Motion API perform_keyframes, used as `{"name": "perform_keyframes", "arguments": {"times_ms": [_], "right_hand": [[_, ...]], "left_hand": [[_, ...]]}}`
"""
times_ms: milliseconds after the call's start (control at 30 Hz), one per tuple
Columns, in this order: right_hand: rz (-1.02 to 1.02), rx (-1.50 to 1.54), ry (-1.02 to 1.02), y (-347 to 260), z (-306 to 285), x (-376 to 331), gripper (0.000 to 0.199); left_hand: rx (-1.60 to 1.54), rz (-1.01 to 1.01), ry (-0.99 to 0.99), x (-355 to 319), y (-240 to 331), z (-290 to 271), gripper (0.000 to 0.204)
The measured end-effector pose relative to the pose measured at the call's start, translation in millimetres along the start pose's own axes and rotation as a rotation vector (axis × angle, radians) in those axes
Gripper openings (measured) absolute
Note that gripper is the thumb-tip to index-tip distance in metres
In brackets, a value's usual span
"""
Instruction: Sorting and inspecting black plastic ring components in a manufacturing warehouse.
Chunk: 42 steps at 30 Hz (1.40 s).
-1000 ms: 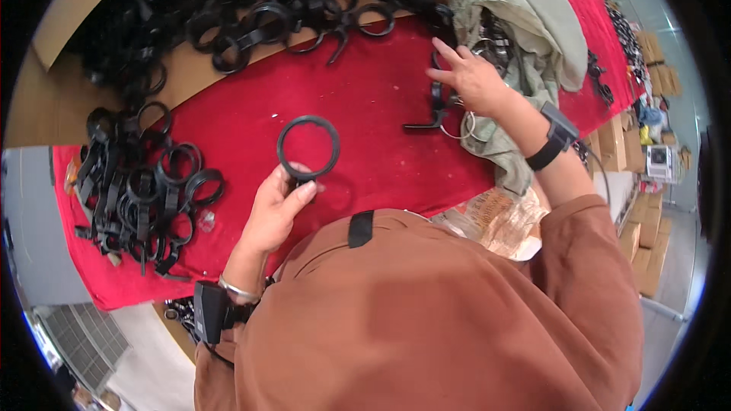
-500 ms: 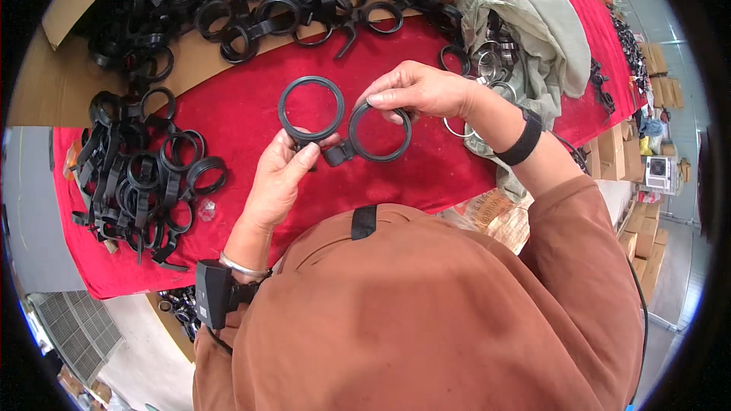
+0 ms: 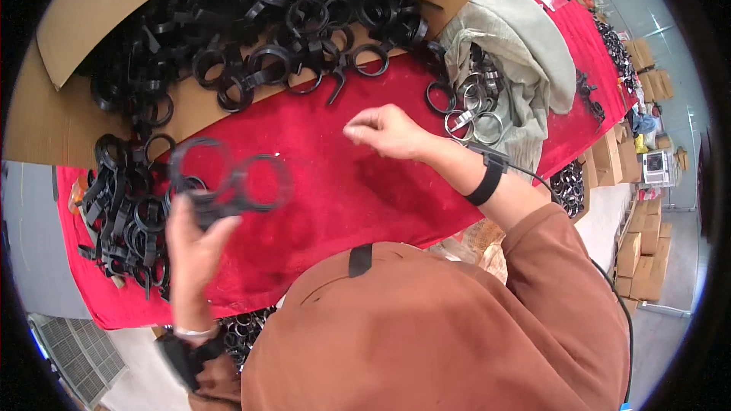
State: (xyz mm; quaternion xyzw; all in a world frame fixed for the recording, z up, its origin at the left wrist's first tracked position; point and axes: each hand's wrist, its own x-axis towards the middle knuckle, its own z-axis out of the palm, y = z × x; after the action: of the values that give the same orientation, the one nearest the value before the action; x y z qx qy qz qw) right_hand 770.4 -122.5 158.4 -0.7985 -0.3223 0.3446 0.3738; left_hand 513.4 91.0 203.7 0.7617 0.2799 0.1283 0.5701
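Holding joined black rings [image 3: 232,183] | left hand [image 3: 194,240] | ring pile [image 3: 122,213] beside

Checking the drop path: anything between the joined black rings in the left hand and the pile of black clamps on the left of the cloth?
Nothing visible. The left hand holds the joined rings, blurred, right beside the clamp pile; only bare red cloth lies between.

surface: table under red cloth [image 3: 343,183] | far edge: flattened cardboard [image 3: 68,118] heaped with black ring clamps [image 3: 259,30] | left edge: second pile of black clamps [image 3: 122,213] | right: grey-green cloth bag [image 3: 525,53], metal rings [image 3: 476,118] beside it
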Motion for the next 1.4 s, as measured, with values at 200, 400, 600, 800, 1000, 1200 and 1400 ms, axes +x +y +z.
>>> {"name": "perform_keyframes", "arguments": {"times_ms": [200,400,600,800,1000,1200,1400], "right_hand": [[0.216,-0.206,0.389,5.9,-7.3,57.5,0.049],[0.336,-0.174,0.480,44.2,1.2,109.8,0.047],[0.410,0.624,0.466,27.3,44.7,58.1,0.010],[0.023,0.197,0.465,-5.7,111.9,-39.3,0.024],[-0.280,0.012,0.375,-1.3,41.6,-6.4,0.022],[-0.292,-0.931,0.502,80.0,-41.0,73.1,0.034],[-0.238,-0.892,0.275,47.8,-31.9,53.6,0.016]], "left_hand": [[1.444,0.333,0.477,7.9,-16.2,-158.5,0.053],[0.410,0.280,0.494,27.9,-1.2,-50.7,0.021],[-0.074,0.001,0.028,12.0,-39.9,79.9,0.030],[-0.390,-0.108,-0.214,15.6,-42.9,146.2,0.027],[-0.613,-0.250,-0.213,26.6,-43.7,108.6,0.028],[-0.808,-0.118,-0.375,29.1,-38.9,76.8,0.021],[-0.804,-0.079,-0.394,24.9,-42.0,68.5,0.017]]}}
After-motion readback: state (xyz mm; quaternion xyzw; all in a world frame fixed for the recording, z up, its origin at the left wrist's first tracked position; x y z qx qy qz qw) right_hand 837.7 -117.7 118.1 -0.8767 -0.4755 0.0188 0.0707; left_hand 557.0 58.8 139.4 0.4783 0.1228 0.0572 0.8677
